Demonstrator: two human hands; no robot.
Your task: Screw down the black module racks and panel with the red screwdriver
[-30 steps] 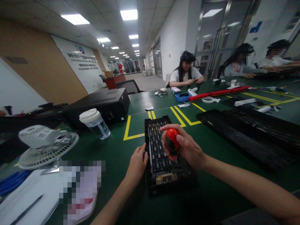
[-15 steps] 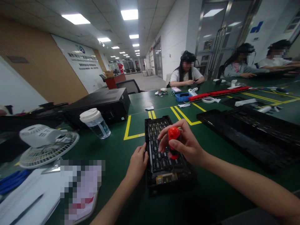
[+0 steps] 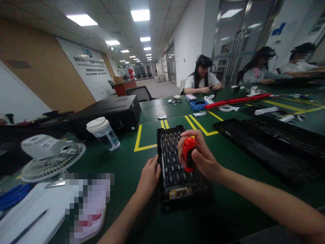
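A black rectangular housing [image 3: 161, 176] lies lengthwise in front of me on the green table. Rows of dark rounded pieces fill it, and a small gold-brown circuit board [image 3: 180, 193] sits at its near end. My left hand [image 3: 150, 173] grips the left edge of the housing, fingers together along its side. Over the right part of the housing, my right hand [image 3: 200, 156] is wrapped round the red and black handle of a screwdriver [image 3: 189, 149]. The handle stands nearly upright above the near end; its shaft and tip are too dark to make out.
To the left are a lidded cup [image 3: 103, 134], a white fan [image 3: 52, 157], a clipboard with paper [image 3: 30, 210] and a black computer case [image 3: 106, 115]. A long black cover [image 3: 269, 149] lies to the right. Beyond are a blue tray [image 3: 198, 105] and people seated opposite.
My right-hand fingers have closed more tightly round the screwdriver handle, and the hand has turned slightly, showing more of the handle's black side. My left hand and the housing stay in place.
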